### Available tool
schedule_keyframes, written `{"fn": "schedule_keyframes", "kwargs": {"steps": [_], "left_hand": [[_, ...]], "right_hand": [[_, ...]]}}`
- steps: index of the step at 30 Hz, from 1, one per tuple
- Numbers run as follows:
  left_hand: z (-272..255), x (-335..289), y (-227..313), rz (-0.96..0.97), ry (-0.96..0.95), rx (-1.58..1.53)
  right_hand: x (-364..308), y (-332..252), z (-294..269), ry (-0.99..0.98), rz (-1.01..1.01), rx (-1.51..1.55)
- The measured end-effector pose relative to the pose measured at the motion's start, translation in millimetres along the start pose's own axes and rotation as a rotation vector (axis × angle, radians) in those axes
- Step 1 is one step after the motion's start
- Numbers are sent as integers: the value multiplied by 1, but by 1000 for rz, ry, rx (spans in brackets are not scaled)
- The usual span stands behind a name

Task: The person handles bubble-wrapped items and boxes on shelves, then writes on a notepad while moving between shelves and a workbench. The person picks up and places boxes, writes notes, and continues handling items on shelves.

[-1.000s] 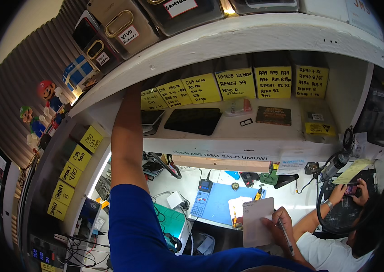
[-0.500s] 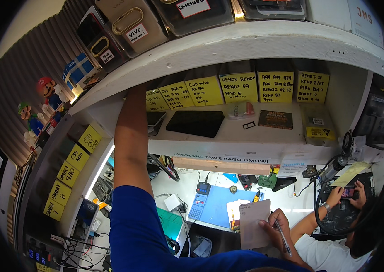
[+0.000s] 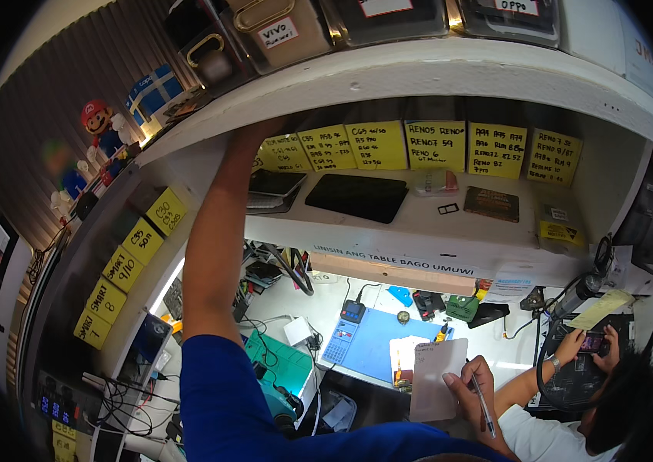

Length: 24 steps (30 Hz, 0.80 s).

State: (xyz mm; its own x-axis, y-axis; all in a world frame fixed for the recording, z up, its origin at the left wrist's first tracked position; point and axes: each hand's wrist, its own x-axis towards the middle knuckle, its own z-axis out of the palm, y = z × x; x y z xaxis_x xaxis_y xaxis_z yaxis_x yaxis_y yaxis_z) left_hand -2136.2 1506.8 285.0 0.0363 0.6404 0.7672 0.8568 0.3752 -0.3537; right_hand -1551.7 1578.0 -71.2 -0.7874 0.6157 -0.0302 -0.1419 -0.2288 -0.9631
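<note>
My left arm in a blue sleeve reaches up into the white shelf. My left hand (image 3: 259, 135) is in shadow at the leftmost of the boxes with yellow handwritten labels (image 3: 332, 147); its fingers are hidden. Lower down, my right hand (image 3: 468, 391) grips a pen (image 3: 483, 408) and holds a pale notepad (image 3: 435, 379) with some handwriting at its top, the thumb lying on the sheet. On the shelf near my left forearm rest a black flat screen panel (image 3: 356, 199) and a small stack of dark panels (image 3: 274, 190).
The shelf edge (image 3: 449, 260) runs above a workbench holding a blue mat (image 3: 376, 346) and a green tray (image 3: 278, 362). Cables (image 3: 137, 412) tangle at lower left. To the right, a co-worker in a white shirt (image 3: 546, 431) holds a phone (image 3: 592, 343).
The view has shifted, so the shelf and bench sit further right in the picture. My left arm stays reached into the shelf; my right hand keeps the pen and notepad.
</note>
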Motion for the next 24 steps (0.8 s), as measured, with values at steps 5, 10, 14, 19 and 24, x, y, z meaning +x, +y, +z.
{"fn": "schedule_keyframes", "kwargs": {"steps": [5, 10, 14, 19, 24], "left_hand": [[-124, -66, 41, -333, -358, 264], [-242, -110, 87, -780, -696, 118], [-288, -167, 134, -655, -594, -47], [-320, -225, 236, -479, -753, -374], [-347, -299, 290, -284, -497, -308]], "right_hand": [[6, -2, 15, -75, 8, 52], [15, -4, 38, -242, -13, 32], [24, -1, 68, -352, -39, 166], [40, -27, 127, -421, -189, 295], [26, -66, 202, -590, -144, 388]]}}
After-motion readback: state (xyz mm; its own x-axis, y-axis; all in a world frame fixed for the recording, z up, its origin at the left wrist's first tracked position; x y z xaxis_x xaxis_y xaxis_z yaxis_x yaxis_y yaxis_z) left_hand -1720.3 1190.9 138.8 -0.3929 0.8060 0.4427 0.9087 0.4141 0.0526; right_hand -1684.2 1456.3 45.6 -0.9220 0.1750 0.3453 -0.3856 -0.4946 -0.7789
